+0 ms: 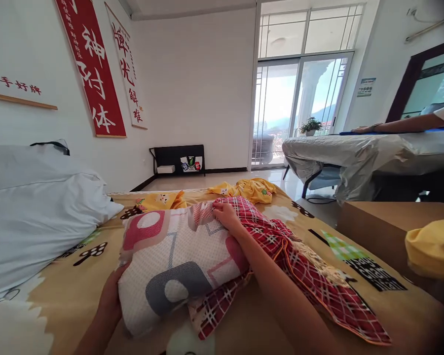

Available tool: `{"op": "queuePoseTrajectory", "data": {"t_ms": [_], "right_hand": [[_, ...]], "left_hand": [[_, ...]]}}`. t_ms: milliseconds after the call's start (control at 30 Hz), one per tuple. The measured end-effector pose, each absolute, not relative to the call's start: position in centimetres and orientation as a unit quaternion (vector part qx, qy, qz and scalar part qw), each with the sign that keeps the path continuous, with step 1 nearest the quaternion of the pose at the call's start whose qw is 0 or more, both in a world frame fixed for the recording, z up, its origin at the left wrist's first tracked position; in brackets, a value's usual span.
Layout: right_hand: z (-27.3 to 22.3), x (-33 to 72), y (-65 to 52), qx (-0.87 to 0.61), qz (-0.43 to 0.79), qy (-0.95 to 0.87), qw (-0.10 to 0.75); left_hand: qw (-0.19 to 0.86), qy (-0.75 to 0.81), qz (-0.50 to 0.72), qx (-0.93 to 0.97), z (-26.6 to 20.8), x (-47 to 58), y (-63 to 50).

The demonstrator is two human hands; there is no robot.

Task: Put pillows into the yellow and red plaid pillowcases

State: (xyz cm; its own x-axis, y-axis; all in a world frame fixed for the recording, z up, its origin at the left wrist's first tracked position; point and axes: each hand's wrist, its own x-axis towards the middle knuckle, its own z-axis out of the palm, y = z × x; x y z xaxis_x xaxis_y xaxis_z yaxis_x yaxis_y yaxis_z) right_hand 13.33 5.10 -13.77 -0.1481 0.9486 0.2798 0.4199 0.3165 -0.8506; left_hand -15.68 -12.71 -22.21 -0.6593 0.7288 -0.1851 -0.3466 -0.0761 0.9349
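A white pillow with pink and grey shapes lies on its side in front of me. Its right end meets a red plaid pillowcase, which trails off to the right with an orange-edged, frilled part. My left hand grips the pillow's left end, the fingers mostly hidden behind it. At the far top edge, where pillow and plaid cloth meet, my right hand is closed with bent fingers on the pillowcase edge. My right forearm crosses over the plaid cloth.
All this rests on a tan patterned bedsheet. Yellow cloths lie beyond the pillow. A big white bundle stands at left. At right are a cardboard box, a yellow cloth bundle and a plastic-covered table with another person's arm.
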Motion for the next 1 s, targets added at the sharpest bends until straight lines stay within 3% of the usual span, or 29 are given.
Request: {"op": "queuePoseTrajectory", "data": {"t_ms": [100, 233, 400, 800, 1000], "right_hand": [[-16.1, 13.7, 3.8, -0.572, 0.222, -0.7, 0.364], [-17.3, 14.3, 3.6, -0.636, 0.137, -0.69, 0.317], [-16.5, 14.3, 5.1, -0.654, 0.122, -0.693, 0.277], [-11.1, 11.1, 4.7, -0.515, 0.082, -0.79, 0.324], [-8.6, 11.1, 3.2, -0.47, 0.02, -0.823, 0.318]], "left_hand": [[0.423, 0.581, 0.672, 0.176, -24.1, -14.9, -11.1], [0.393, 0.634, 0.635, 0.202, -25.5, -15.8, -10.7], [0.384, 0.637, 0.637, 0.203, -24.8, -15.7, -11.4], [0.407, 0.571, 0.705, 0.107, -27.0, -9.0, -13.6], [0.433, 0.565, 0.678, 0.183, -31.6, -2.7, -13.7]]}}
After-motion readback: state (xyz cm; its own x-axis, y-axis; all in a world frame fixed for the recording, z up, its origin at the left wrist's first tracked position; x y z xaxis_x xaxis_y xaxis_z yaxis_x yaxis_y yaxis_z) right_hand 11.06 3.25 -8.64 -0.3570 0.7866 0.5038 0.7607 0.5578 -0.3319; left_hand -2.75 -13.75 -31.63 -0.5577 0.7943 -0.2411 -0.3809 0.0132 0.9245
